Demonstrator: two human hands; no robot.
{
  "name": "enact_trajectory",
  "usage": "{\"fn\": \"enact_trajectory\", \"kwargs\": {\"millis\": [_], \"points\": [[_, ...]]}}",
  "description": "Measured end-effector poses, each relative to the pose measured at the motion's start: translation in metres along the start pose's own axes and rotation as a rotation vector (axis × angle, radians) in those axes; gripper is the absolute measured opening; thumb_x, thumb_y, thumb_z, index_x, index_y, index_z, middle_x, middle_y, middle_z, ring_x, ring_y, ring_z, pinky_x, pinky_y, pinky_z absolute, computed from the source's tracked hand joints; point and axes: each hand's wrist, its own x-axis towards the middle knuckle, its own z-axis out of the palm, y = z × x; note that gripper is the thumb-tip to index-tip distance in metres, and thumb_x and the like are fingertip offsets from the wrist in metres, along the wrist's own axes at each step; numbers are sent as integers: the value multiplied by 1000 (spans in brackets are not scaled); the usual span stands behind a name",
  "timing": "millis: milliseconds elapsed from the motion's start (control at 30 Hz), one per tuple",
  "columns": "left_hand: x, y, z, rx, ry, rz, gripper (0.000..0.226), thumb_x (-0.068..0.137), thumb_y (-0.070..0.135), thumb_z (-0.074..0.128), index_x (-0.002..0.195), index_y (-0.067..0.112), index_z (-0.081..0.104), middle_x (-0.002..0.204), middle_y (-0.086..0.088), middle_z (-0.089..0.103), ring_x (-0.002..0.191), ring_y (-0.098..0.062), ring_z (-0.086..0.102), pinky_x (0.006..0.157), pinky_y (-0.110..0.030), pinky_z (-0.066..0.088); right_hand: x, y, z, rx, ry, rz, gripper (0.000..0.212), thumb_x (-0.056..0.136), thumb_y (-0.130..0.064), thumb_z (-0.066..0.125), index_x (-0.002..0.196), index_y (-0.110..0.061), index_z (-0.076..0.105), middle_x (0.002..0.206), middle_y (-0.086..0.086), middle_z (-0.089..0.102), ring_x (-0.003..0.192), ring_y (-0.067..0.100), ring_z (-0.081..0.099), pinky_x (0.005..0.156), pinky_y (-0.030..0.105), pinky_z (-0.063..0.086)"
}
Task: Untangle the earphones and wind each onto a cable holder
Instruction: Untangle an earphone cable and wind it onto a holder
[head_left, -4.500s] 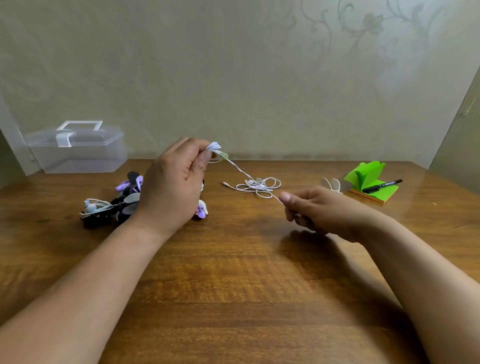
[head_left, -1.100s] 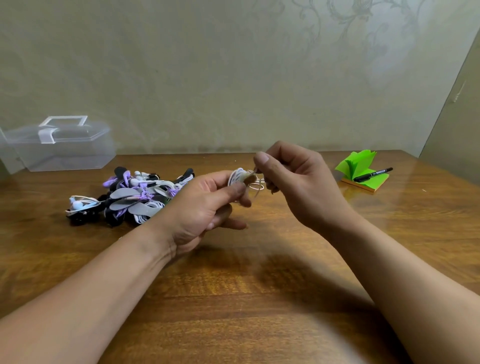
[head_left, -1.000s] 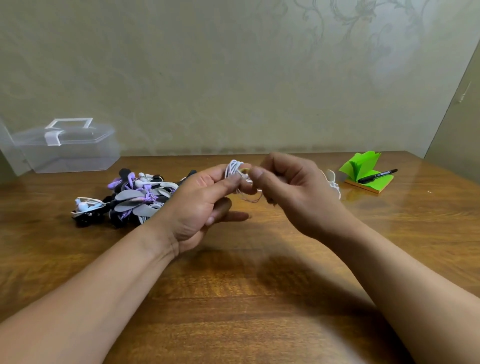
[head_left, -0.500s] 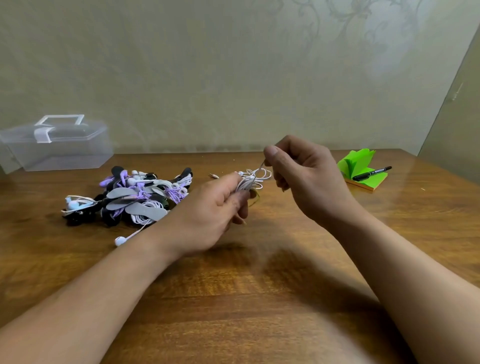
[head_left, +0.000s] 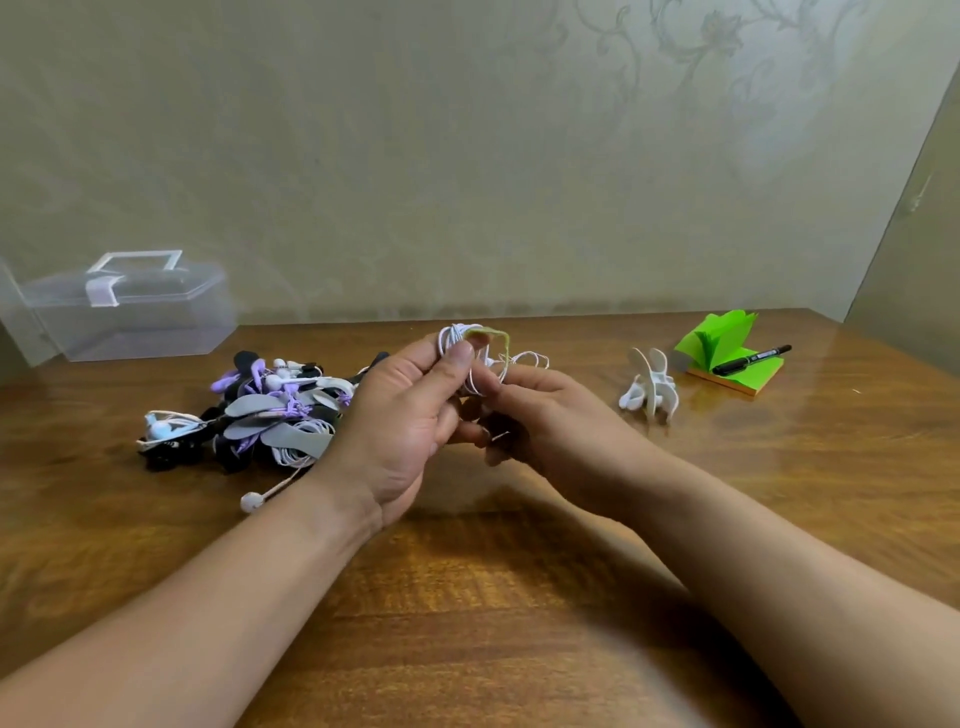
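My left hand (head_left: 410, 415) pinches a small holder wound with white earphone cable (head_left: 457, 338), thumb on top, raised above the wooden table (head_left: 519, 597). My right hand (head_left: 540, 415) sits just under and to the right of it, fingers curled round the loose loops of the same cable (head_left: 524, 361). A pile of earphones and cable holders (head_left: 260, 410) in white, grey, purple and black lies to the left. One white earbud (head_left: 251, 502) trails out of the pile toward me.
A clear plastic box (head_left: 124, 312) with a handle stands at the back left by the wall. White holders with an earphone (head_left: 652, 389) stand right of my hands. Green sticky notes (head_left: 727, 353) with a black marker (head_left: 750, 360) lie at the back right.
Both hands came together from a stretched-out cable. The cable has gathered into loops at my left fingertips, and my right hand has dropped from above the bundle to below it.
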Motion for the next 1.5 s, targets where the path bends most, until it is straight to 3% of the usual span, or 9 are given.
{"fn": "enact_trajectory", "kwargs": {"millis": [233,367,567,767,867,1000,1067,1200,1500], "points": [[2,-10,-2,430,72,225,20,107,19,54,102,23,72,96,3,78,76,-4,67,62,-22,51,1,-1,-1,257,-13,118,35,102,-2,46,133,12,57,90,8,64,82,17,62,73,27,47],[1,-13,-11,702,31,344,14,106,25,57,107,29,70,95,9,75,89,-12,70,76,-39,56,1,-1,2,399,-6,229,24,102,-5,44,106,-10,68,80,4,61,74,13,63,76,26,50],[6,-14,-14,881,-40,417,11,106,25,54,104,27,65,95,9,63,93,-12,62,81,-37,50,-3,-10,0,517,16,284,29,98,-2,36,95,-9,64,90,8,65,80,18,64,84,31,51],[10,-14,-11,730,76,317,21,110,33,43,96,23,55,78,13,63,67,-3,61,62,-23,47,-3,-7,12,454,-21,347,47,96,-3,38,137,-2,61,99,8,63,87,17,62,84,30,52],[13,-15,-13,517,124,161,25,111,25,43,92,19,57,72,7,55,54,-8,48,53,-28,41,-8,-19,-1,194,-39,301,31,100,-6,44,117,-5,70,97,8,68,84,20,64,76,32,53],[13,-16,-18,272,105,-2,30,111,22,43,90,15,63,73,3,46,55,-10,34,47,-28,34,8,-11,-78,-775,544,88,20,95,-14,53,94,-12,73,85,6,73,74,24,69,72,42,58],[12,-14,-18,220,102,-50,30,110,23,44,88,14,62,70,4,46,54,-10,33,47,-28,33,9,-6,-114,-947,777,139,20,93,-25,53,88,-10,65,85,10,69,79,31,67,69,37,50],[9,-7,-13,172,96,-92,28,106,19,46,81,15,57,67,3,42,53,-12,30,48,-28,27,3,8,-144,-1041,723,423,41,104,-41,56,78,-9,59,88,15,65,92,36,64,72,36,43],[8,1,-21,128,97,-92,30,104,20,48,73,18,51,68,2,42,53,-13,30,48,-29,28,3,3,-127,-765,711,305,29,94,-24,71,70,-8,67,60,8,62,59,23,55,58,32,39]]}}
